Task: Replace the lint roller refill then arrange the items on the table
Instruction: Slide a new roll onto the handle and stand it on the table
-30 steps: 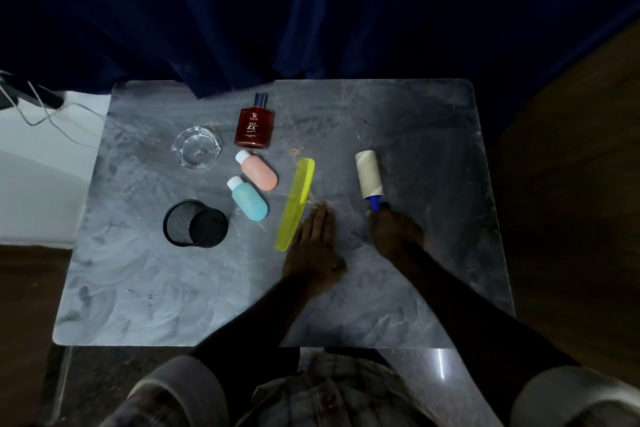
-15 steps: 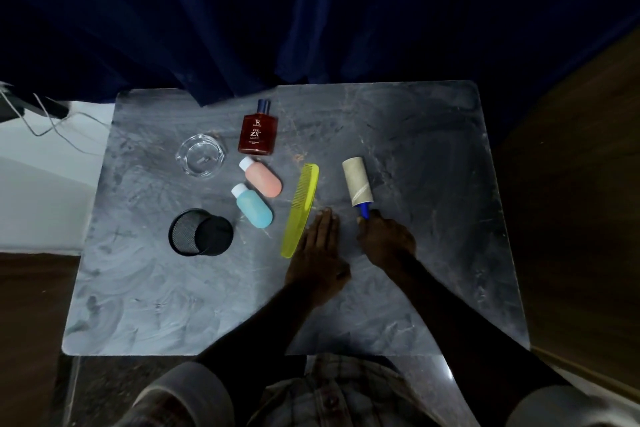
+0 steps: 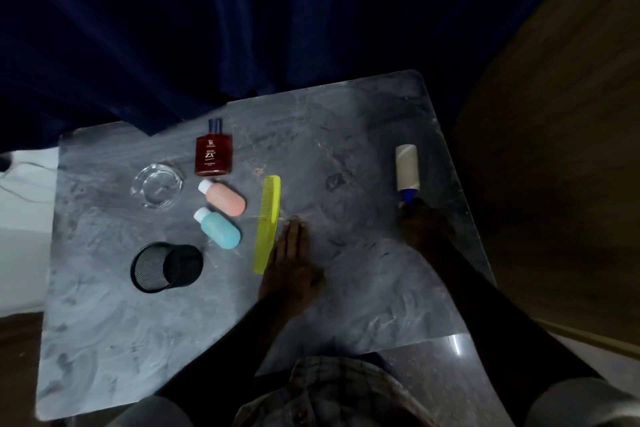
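Observation:
The lint roller (image 3: 407, 168), a bare beige cardboard tube on a blue handle, lies near the right edge of the grey marble table (image 3: 346, 135). My right hand (image 3: 424, 227) is closed around its handle, which the fingers hide. My left hand (image 3: 289, 262) rests flat on the table, fingers together, just right of the yellow comb (image 3: 267, 222). Left of the comb lie a peach bottle (image 3: 225, 197) and a teal bottle (image 3: 218, 228). A red perfume bottle (image 3: 213, 152) stands behind them.
A clear glass dish (image 3: 157, 186) sits at the left, and a black mesh cup (image 3: 165, 267) lies on its side below it. A dark blue curtain (image 3: 242, 28) hangs behind the table. Wooden floor lies to the right. White cables run at the far left.
My right hand has slid the lint roller from beside the comb out to the table's right edge. The left hand has stayed flat. The camera view has shifted.

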Tool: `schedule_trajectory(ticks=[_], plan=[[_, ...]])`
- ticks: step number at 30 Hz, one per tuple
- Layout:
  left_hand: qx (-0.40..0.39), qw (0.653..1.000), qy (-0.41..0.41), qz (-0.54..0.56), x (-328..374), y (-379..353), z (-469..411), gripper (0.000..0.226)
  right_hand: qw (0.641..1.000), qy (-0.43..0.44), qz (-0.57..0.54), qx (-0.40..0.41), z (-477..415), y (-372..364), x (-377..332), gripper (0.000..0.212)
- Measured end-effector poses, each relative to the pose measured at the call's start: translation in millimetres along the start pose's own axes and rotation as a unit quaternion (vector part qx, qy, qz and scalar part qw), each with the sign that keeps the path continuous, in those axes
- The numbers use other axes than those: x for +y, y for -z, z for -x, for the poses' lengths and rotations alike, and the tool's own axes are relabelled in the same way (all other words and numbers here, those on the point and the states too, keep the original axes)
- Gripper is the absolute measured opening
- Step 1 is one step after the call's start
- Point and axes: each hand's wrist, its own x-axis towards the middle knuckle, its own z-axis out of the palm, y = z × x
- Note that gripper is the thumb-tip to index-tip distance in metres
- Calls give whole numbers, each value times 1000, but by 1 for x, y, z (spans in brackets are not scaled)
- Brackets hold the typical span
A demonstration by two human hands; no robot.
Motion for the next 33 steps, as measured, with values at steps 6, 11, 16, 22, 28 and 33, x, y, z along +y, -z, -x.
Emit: schedule_trajectory(ticks=[6, 11, 16, 22, 28, 33], plan=[[-2, 1000, 4, 13, 0, -1, -1, 109, 993, -75, -95, 15, -8, 8, 38, 42], [3, 1000, 3, 9, -1, -2, -1, 109, 992, -84, -89, 37, -6, 10, 34, 44], [-1, 1000, 4, 9, 0, -1, -2, 107, 994, -85, -52, 35, -6, 2, 2, 43], [-10, 1000, -1, 8, -1, 0, -1, 105, 999, 28, 25, -3, 4, -4, -45, 37], [-2, 999, 3, 37, -1, -1, 0, 106, 982, 124, 106, 91, 41, -25, -105, 33], [1, 998, 7, 61, -2, 0, 1, 103, 979, 162, 104, 61, 44, -46, -127, 43]])
